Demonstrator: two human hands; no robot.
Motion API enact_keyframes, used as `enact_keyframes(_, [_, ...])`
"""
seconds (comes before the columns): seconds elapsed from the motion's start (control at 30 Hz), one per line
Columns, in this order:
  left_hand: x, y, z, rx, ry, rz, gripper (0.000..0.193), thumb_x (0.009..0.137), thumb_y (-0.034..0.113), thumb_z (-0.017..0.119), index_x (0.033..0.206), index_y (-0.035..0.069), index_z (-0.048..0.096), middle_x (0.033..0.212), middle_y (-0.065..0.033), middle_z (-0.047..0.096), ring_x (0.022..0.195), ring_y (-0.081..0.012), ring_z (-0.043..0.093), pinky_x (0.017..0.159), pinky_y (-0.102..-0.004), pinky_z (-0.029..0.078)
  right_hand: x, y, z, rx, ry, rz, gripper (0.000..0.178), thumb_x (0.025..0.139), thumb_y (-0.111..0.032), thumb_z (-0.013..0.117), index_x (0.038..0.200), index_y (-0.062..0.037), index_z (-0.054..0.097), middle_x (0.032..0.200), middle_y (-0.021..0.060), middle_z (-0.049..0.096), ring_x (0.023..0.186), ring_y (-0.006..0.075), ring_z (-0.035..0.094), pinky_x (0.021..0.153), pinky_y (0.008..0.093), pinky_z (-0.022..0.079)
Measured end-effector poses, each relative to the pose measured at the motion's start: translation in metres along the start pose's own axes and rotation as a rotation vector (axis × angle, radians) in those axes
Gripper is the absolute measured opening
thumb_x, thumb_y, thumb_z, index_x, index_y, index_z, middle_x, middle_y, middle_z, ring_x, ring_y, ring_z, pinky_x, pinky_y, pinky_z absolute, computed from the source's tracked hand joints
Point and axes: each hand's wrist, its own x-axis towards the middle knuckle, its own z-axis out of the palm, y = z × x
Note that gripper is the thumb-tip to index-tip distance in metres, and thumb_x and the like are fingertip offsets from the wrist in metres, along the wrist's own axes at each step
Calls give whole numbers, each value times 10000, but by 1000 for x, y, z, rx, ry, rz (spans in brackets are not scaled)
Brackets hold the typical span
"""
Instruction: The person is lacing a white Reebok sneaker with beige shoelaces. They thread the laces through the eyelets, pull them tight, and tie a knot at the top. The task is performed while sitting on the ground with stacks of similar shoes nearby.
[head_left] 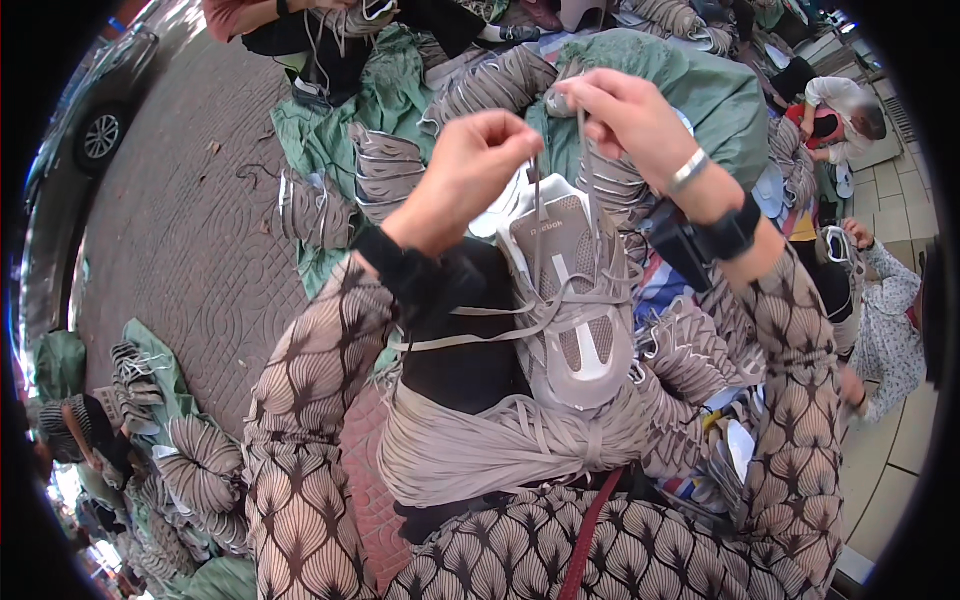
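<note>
The left hand (pixel 475 165), nearer, and the right hand (pixel 635 125) are pinching shoelaces (pixel 591 185) between closed fingers (pixel 520 147) above the taupe sneaker (pixel 578 330), whose long axis is running toe-first toward the person.

Soft, even daylight, glare at upper left, bent edges, black rim.

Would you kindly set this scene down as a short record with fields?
Left hand: raised, pinching a lace strand
Right hand: raised, pinching a second strand
Shoe: beige-grey and white, toe pointing down the picture
Bundle: thin beige strands, just below the shoe's toe
Beyond the hands: green sheeting and beige-grey wrapped stacks
Right side: other people, one in a patterned top
Far left: car wheel
</note>
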Motion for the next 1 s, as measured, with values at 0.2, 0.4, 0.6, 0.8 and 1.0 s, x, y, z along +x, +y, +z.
enact_keyframes(0.2, [30, 21, -19, 593, 117, 214, 184, 938, 191, 679, 961, 9, 680, 800, 29, 617, 744, -36, 514, 635, -208, 427, 38, 10, 30, 219, -217, 276, 146, 973, -169, 496, 954, -56, 585, 720, 32, 560, 537, 134, 571, 446, 297, 500])
enact_keyframes(0.4, [23, 16, -12, -317, -403, -75, 398, 1040, 372, 466, 1229, 38, 574, 994, -72, 660, 675, -64, 565, 589, -192, 420, 149, -15, -2, 1063, -523, -54, 140, 994, -200, 478, 887, -135, 542, 636, -17, 462, 504, 135, 432, 535, 341, 448])
enact_keyframes(0.6, [138, 71, -68, -522, 225, 57, 253, 1057, 218, 413, 915, 56, 544, 731, -2, 528, 575, -106, 439, 518, -224, 397, 127, -33, -45, 443, -180, 204, 224, 990, -152, 449, 995, 34, 575, 846, 115, 659, 728, 218, 651, 725, 376, 578])
enact_keyframes(0.8, [166, 108, -105, -460, 190, 198, 303, 1068, 278, 391, 1055, 24, 557, 917, -95, 609, 728, -164, 567, 618, -261, 490, 21, -2, 16, 244, -939, 394, 371, 1033, -309, 484, 1082, 33, 619, 891, 125, 708, 530, 96, 621, 518, 214, 554])
enact_keyframes(1.0, [94, 61, -53, 133, 105, -9, 334, 1043, 312, 451, 1103, 5, 567, 1025, -110, 631, 822, -204, 619, 638, -269, 511, 92, -2, -11, 122, -289, 112, 287, 1014, -261, 502, 977, -1, 618, 865, 113, 695, 661, 179, 680, 606, 295, 576])
